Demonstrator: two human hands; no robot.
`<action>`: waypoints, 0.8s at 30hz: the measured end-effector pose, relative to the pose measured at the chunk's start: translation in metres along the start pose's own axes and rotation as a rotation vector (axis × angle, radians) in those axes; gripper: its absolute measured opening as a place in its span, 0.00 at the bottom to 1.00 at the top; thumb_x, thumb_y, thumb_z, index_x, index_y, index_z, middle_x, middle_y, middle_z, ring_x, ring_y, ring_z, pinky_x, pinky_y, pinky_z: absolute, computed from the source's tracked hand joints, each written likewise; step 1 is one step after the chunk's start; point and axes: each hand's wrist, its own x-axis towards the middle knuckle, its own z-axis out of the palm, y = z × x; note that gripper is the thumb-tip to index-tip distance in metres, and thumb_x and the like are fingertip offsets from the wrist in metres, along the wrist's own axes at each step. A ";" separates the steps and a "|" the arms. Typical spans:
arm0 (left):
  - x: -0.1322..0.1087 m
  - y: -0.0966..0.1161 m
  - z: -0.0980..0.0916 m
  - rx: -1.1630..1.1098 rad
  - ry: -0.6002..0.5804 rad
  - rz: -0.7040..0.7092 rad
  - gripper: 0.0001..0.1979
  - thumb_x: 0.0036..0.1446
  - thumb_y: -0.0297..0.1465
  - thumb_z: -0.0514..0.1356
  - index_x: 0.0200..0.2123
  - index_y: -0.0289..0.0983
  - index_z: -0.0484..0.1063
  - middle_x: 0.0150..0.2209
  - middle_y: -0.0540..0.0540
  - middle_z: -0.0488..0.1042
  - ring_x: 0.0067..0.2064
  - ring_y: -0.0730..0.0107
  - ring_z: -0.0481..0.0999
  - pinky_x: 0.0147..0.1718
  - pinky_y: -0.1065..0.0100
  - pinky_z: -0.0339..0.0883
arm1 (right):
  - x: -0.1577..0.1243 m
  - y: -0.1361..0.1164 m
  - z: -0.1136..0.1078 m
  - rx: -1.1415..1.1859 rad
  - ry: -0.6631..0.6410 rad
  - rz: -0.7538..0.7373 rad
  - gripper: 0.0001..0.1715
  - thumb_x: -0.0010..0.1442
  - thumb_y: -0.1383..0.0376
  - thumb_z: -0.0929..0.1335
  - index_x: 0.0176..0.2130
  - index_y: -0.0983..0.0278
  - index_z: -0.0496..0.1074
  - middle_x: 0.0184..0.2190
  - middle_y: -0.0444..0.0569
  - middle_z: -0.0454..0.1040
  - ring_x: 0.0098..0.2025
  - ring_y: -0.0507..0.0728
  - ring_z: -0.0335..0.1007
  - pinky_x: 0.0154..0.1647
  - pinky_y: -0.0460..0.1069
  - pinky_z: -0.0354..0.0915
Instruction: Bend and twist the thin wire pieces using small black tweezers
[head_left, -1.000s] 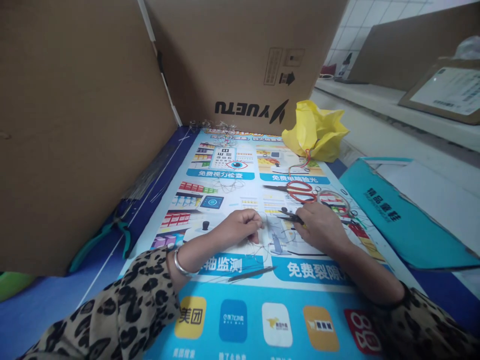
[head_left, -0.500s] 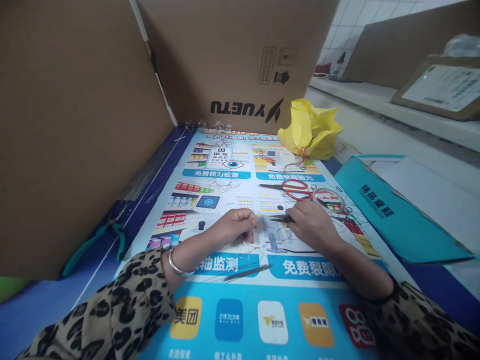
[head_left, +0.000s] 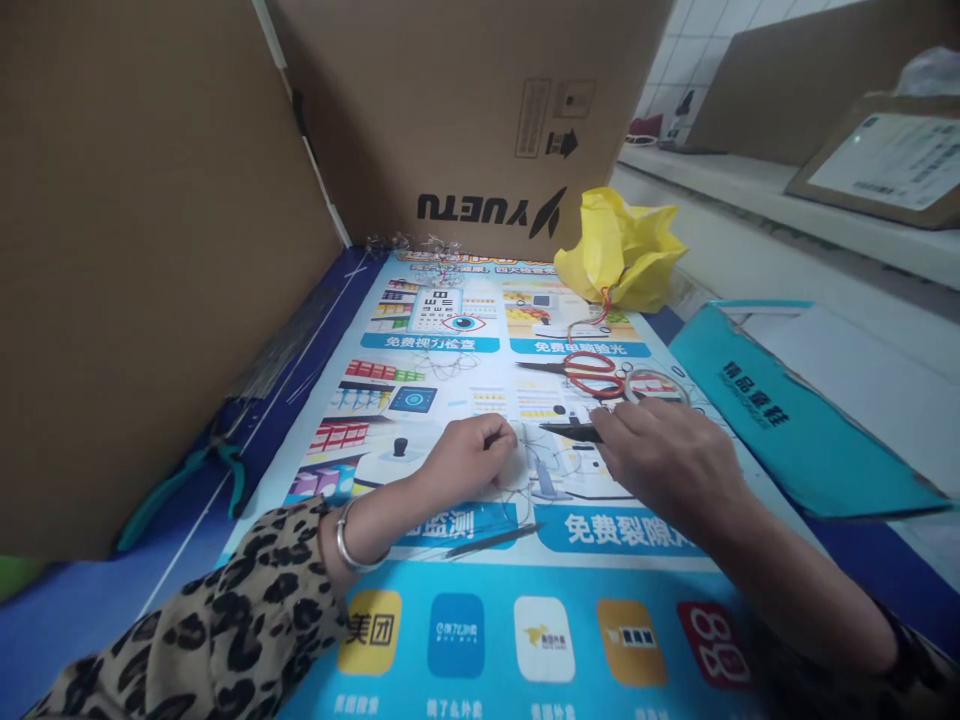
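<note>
My left hand (head_left: 480, 455) is closed over the poster. Fine wire (head_left: 519, 505) loops out from under its fingers, and the pinch itself is partly hidden. In my right hand (head_left: 664, 455) is a dark tool with a pointed tip (head_left: 566, 431), perhaps pliers; its handles are covered by the palm. The tip points left toward my left hand, apart from it. Just beyond my right hand lie red-handled scissors (head_left: 592, 374) and a clear ring-shaped roll (head_left: 657, 384). A bundle of thin dark strips (head_left: 491, 541) lies in front of my left hand.
Cardboard panels (head_left: 450, 120) stand at the left and back. A yellow crumpled wrapper (head_left: 619, 250) sits at the far right, beside a teal box (head_left: 795, 410). Teal-handled pliers (head_left: 229, 465) lie at left. Tangled wire pieces (head_left: 431, 250) lie along the back.
My right hand has turned over and shifted slightly to the right, lifting the dark tool, with its forearm further into view. My left hand stays almost in place, its fingers closed tighter.
</note>
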 end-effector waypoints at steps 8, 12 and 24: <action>-0.011 0.012 0.001 0.410 0.165 0.153 0.09 0.55 0.30 0.49 0.27 0.38 0.67 0.28 0.50 0.72 0.30 0.71 0.68 0.30 0.71 0.56 | -0.006 -0.015 -0.027 0.122 -0.148 0.076 0.09 0.56 0.67 0.62 0.25 0.62 0.68 0.23 0.46 0.71 0.26 0.54 0.63 0.26 0.49 0.45; -0.010 0.010 0.001 0.444 0.205 0.130 0.08 0.55 0.31 0.50 0.27 0.38 0.67 0.27 0.50 0.71 0.29 0.72 0.68 0.28 0.71 0.56 | -0.003 -0.016 -0.024 0.251 -0.341 0.129 0.11 0.56 0.61 0.62 0.28 0.61 0.70 0.26 0.47 0.74 0.26 0.55 0.66 0.24 0.48 0.43; -0.007 0.008 -0.001 0.625 0.194 0.138 0.09 0.55 0.30 0.49 0.27 0.38 0.67 0.30 0.48 0.73 0.31 0.69 0.70 0.28 0.70 0.54 | 0.001 -0.014 -0.012 0.200 -0.265 0.106 0.11 0.57 0.64 0.61 0.28 0.62 0.70 0.28 0.48 0.74 0.29 0.56 0.67 0.27 0.49 0.48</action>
